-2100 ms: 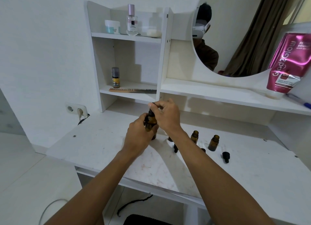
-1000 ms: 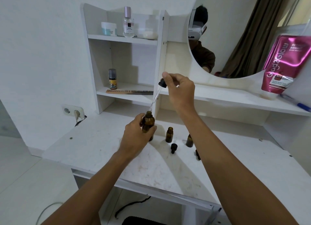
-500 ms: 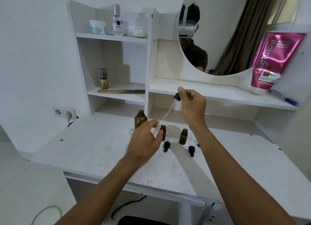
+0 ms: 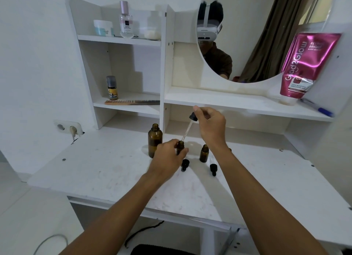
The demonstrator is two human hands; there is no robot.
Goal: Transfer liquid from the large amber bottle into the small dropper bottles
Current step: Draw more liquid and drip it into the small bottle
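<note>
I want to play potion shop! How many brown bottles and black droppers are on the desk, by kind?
Large amber bottle: 1
Small dropper bottles: 2, one in the left hand
Black dropper caps lying on the desk: 2
Dropper in the right hand: 1
Total: 6

pink tube [image 4: 307, 64] (reads "glad2glow")

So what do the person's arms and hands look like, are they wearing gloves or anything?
No gloves. Both the left hand and the right hand are bare, and so are both forearms all the way down to the bottom of the picture: no sleeves reach them. I can't see any rings, watch or bracelet. In the mirror the person's top looks dark brown.
</note>
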